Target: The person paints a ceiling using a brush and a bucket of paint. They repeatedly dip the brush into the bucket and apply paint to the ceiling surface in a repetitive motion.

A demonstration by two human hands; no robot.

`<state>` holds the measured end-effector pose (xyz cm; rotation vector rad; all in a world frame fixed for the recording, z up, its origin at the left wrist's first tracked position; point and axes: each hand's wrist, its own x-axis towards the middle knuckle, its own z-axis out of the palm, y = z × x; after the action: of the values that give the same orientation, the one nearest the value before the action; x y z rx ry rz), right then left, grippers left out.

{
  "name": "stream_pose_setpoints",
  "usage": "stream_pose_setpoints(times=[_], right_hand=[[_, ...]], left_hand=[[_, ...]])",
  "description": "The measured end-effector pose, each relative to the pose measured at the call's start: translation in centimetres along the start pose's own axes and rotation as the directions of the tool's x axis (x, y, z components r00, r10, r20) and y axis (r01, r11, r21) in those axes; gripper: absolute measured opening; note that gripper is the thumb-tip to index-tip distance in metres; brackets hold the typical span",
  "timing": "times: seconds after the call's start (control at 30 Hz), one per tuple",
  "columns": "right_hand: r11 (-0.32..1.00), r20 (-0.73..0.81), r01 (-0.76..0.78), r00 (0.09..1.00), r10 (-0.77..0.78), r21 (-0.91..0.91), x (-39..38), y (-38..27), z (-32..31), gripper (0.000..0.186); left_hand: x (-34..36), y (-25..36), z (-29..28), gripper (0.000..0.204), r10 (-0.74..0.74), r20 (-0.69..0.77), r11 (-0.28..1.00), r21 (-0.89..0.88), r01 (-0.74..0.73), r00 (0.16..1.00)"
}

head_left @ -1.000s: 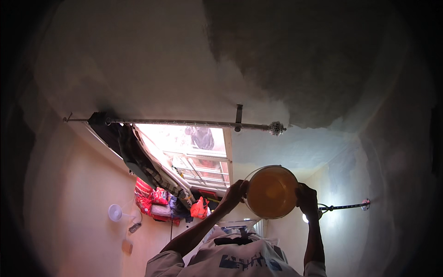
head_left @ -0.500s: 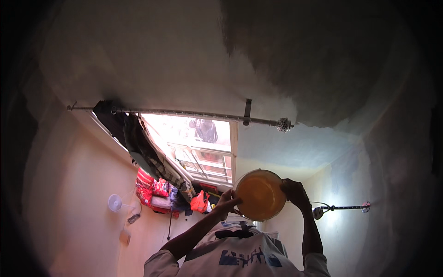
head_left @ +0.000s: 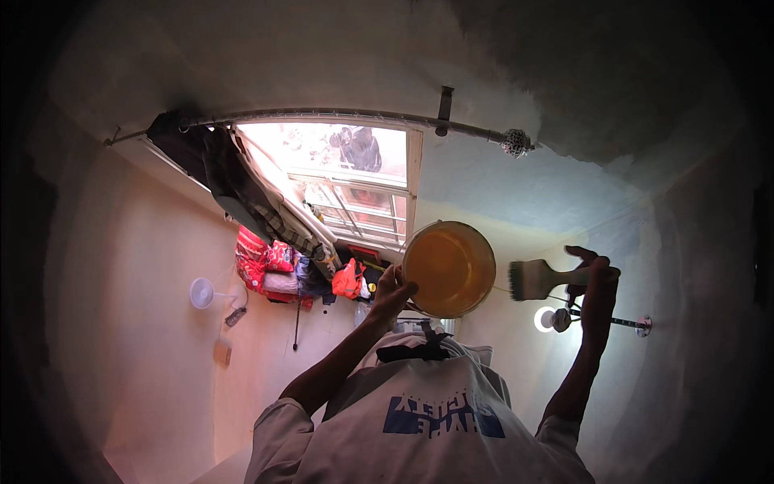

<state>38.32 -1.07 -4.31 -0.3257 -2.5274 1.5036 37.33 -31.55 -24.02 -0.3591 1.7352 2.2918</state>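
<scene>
My left hand [head_left: 393, 292] grips the near left side of a round bucket [head_left: 476, 262], thumb over the rim. The bucket is tilted so that its yellow-orange inside shows; whether it holds liquid I cannot tell. Off to its right, my right hand [head_left: 592, 282] is closed on the handle of a wide paintbrush [head_left: 538, 280], with one or more fingers sticking out. The brush lies level, its pale bristles pointing left toward the bucket but apart from it.
A curtain rod [head_left: 322, 115] with a dark curtain [head_left: 230, 185] crosses above a bright window [head_left: 347, 181]. Red bedding [head_left: 251, 262] and an orange cloth [head_left: 348, 280] lie below. A lit bulb [head_left: 546, 319] glows beside my right forearm. Dark patches [head_left: 597, 97] mark the upper wall.
My right hand has left the bucket's rim and moved right, now with the paintbrush showing in it. The left hand still holds the bucket, which sits higher in view. The view has shifted.
</scene>
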Motion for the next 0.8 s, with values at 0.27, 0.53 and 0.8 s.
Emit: stream_pose_setpoints(times=[0.27, 0.53, 0.8], right_hand=[[0.972, 0.532, 0.232, 0.820, -0.212, 0.030, 0.5, -0.6, 6.8, 0.022], [0.910, 0.686, 0.372, 0.711, -0.153, -0.183, 3.4, 2.8, 15.4, 0.022], [0.910, 0.895, 0.406, 0.368, -0.251, 0.088, 5.3, 9.2, 21.4, 0.024]], left_hand=[[1.1, -2.2, -1.0, 0.025, -0.102, -0.015, 0.969, -0.227, 0.096, 0.995], [-0.1, -3.2, -2.5, 0.027, -0.239, -0.012, 0.965, -0.119, 0.235, 0.971], [-0.8, -3.3, -2.9, 0.027, -0.292, -0.005, 0.947, -0.142, 0.288, 0.957]])
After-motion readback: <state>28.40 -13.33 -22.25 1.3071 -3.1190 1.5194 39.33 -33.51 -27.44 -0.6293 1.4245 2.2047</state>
